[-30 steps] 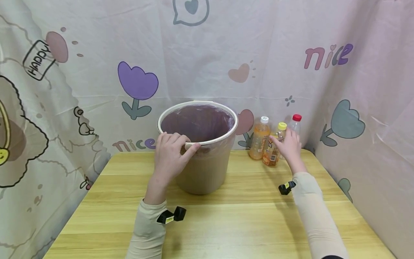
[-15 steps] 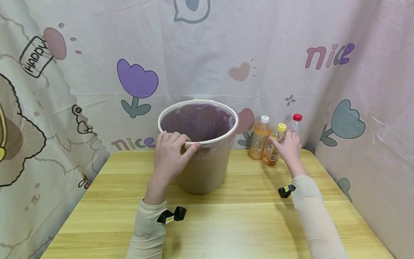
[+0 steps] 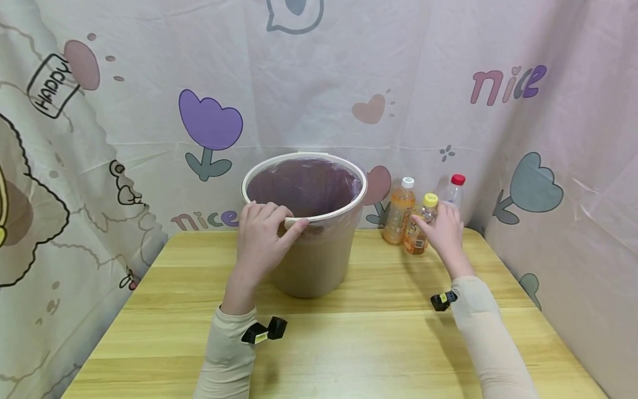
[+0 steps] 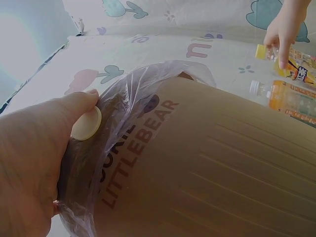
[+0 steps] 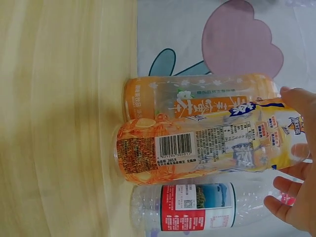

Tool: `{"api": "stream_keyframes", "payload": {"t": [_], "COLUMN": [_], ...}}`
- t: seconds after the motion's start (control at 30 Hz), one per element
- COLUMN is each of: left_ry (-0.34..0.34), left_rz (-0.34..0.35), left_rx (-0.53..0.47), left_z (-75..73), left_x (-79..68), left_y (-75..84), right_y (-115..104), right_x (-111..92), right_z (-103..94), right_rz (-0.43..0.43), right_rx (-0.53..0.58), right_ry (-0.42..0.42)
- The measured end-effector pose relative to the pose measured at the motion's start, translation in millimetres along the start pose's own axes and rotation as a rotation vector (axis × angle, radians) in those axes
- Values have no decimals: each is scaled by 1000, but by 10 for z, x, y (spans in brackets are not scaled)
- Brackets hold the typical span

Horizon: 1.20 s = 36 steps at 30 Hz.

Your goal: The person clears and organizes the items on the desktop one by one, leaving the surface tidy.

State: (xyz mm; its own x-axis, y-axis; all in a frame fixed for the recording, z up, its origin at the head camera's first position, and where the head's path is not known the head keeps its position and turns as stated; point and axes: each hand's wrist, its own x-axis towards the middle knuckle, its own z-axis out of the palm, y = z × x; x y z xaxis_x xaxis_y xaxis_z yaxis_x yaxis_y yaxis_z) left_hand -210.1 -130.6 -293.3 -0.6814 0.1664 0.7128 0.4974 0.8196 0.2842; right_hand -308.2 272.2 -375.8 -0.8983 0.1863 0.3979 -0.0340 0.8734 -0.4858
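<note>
A beige trash bin (image 3: 314, 260) with a white rim and a clear plastic liner stands on the table. My left hand (image 3: 261, 235) grips its near-left rim, fingers over the edge and thumb along the front; the left wrist view shows the thumb by a round cream tab (image 4: 87, 123). To the right, my right hand (image 3: 445, 230) holds the upper part of a yellow-capped drink bottle (image 5: 182, 148), thumb on one side and fingers partly behind it. That bottle leans slightly left. Beside it stand a white-capped orange-labelled bottle (image 3: 399, 216) and a red-capped clear bottle (image 5: 197, 205), partly hidden by the hand.
The wooden table (image 3: 349, 354) extends in front of the bin and bottles. A printed cloth curtain (image 3: 309, 77) hangs right behind them and along both sides. A small black camera (image 3: 443, 301) sits on the right wrist.
My right hand has shifted slightly left, and the yellow-capped bottle's top has tipped left and down with it. The left hand and the bin keep their places.
</note>
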Motion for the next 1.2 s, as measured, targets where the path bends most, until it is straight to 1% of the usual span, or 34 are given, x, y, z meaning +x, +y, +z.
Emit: {"api": "stream_keyframes", "payload": {"t": [0.37, 0.53, 0.97, 1.2], "left_ry": [2, -3, -3, -3], "left_rz": [0, 1, 0, -2], "left_rx": [4, 6, 2, -6], "left_z": [-14, -12, -14, -13], "left_x": [7, 3, -6, -11], "left_y": [6, 10, 10, 10], "right_y": [-42, -46, -82, -130], "right_x": [-96, -164, -366, -534], "right_z": [-30, -27, 25, 44], "right_rz": [-37, -61, -171, -246], "right_rx": [-49, -75, -98, -80], "right_ry": [-2, 12, 99, 173]}}
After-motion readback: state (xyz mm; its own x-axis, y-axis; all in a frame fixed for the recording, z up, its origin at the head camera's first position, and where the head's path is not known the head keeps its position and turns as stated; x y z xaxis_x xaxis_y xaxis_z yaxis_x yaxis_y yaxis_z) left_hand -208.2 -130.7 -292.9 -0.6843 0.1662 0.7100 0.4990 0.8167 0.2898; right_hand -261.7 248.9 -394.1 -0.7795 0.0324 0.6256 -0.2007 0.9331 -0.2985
